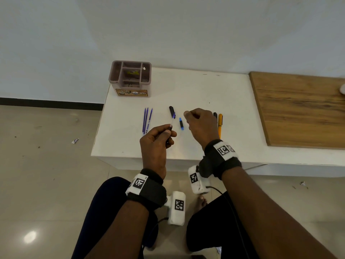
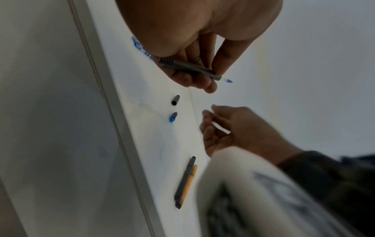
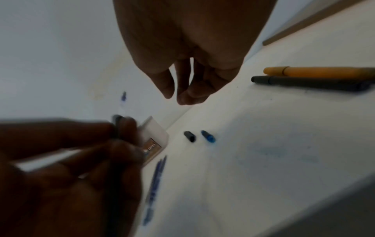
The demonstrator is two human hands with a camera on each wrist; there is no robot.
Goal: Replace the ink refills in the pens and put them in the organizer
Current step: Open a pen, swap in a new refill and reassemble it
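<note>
My left hand (image 1: pixel 168 132) grips a grey pen barrel (image 2: pixel 188 68) above the white table (image 1: pixel 186 90). A clear refill with a blue tip (image 1: pixel 173 119) sticks out of the barrel's front end. My right hand (image 1: pixel 188 115) hovers just right of that tip with its fingers loosely curled, and I see nothing in them. Three blue refills (image 1: pixel 147 120) lie side by side to the left. A black cap (image 1: pixel 171 110) and a small blue pen piece (image 1: pixel 181 123) lie between my hands. A black pen (image 1: pixel 215 115) and an orange pen (image 1: pixel 220 125) lie beside my right hand. The brown organizer (image 1: pixel 130 77) stands at the table's far left corner.
A wooden board (image 1: pixel 298 109) covers the table surface on the right. The table's left edge drops to a tiled floor (image 1: pixel 46 146). A white wall rises right behind the table. My knees are under the near edge.
</note>
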